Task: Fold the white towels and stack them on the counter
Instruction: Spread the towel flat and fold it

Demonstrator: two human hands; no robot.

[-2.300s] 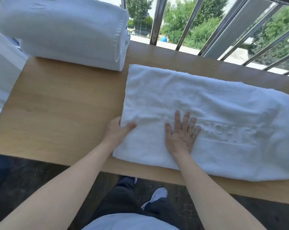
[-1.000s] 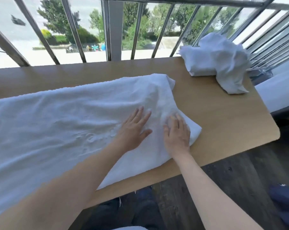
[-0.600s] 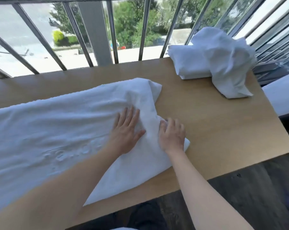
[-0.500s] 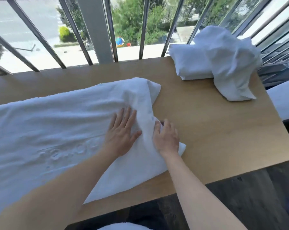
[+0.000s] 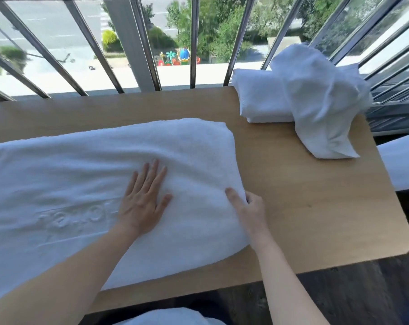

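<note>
A long white towel (image 5: 81,174) with raised lettering lies folded lengthwise across the wooden counter (image 5: 316,195). My left hand (image 5: 143,198) presses flat on it, fingers straight, near its right end. My right hand (image 5: 248,207) grips the towel's right edge, thumb on top and fingers curled under the cloth. At the counter's far right corner sits a folded white towel (image 5: 260,97) with a crumpled white towel (image 5: 323,106) draped over and beside it.
A metal railing (image 5: 194,43) runs along the counter's far edge, with a street and trees beyond. Bare wood lies between the long towel and the right corner. Something white (image 5: 403,165) sits just past the counter's right edge.
The rumpled right end of the towel has been smoothed into a rounded edge. My right hand slid from on top of the corner to gripping the right edge. My left hand stayed pressing flat.
</note>
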